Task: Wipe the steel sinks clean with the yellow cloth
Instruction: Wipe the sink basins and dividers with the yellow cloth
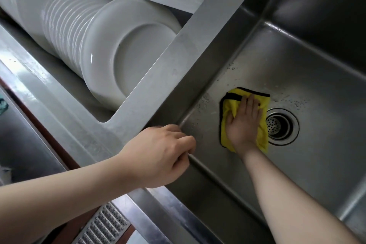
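Broadly, the right-hand steel sink [297, 77] is lying open, its wet floor taking the wipe, while the left-hand sink [65, 113] is holding stacked white plates [111, 49]. The yellow cloth [229, 105] is lying flat just beside the drain [281, 126]; being soft, light and probably damp, it is handling best under a flat palm. The right hand [244, 123] is pressing it, fingers straight and together. The left hand [164, 152] is curling its fingers over the sink's edge.
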A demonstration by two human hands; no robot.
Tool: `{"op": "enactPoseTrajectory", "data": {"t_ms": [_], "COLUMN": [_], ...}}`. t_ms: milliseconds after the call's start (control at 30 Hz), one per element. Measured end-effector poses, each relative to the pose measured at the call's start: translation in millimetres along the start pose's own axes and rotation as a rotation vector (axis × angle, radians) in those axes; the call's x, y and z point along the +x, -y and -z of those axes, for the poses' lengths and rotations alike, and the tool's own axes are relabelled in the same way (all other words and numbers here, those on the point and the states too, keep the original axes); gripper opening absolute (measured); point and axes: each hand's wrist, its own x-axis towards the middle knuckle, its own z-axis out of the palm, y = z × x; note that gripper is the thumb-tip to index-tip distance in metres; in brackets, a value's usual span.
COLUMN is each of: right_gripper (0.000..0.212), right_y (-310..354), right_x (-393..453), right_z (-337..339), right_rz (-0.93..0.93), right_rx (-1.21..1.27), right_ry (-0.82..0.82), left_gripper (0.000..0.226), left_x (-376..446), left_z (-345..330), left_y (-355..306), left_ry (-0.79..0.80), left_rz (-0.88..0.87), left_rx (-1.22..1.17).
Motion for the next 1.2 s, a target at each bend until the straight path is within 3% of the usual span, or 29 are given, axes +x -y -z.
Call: {"op": "enactPoseTrajectory", "data": {"t_ms": [333, 500, 667, 967, 1200], "right_gripper": [0.075, 0.073, 0.068, 0.067, 0.073], "right_y": [10, 14, 18, 23, 36], "right_x": [-61, -78, -86, -74, -50], "right_z": [-20, -30, -38, -44, -38], "right_rz": [0.392, 0.458, 0.645, 0.803, 0.711], "right_rx": [-0.040, -0.020, -0.076, -0.125, -0.126], "right_ry": [0.138, 0.188, 0.238, 0.182, 0.160], "left_gripper": [0.018, 0.019, 0.018, 0.020, 0.023], "left_x": [0, 1, 1, 3, 7], "left_z": [1, 3, 2, 2, 3], "left_y": [-1, -2, -2, -2, 1], "left_ry": [0.022, 0.030, 0.041, 0.069, 0.132], "left_rz": [-0.019, -0.027, -0.025, -0.021, -0.131], "left_rx": [0.003, 0.004, 0.004, 0.028, 0.101]}}
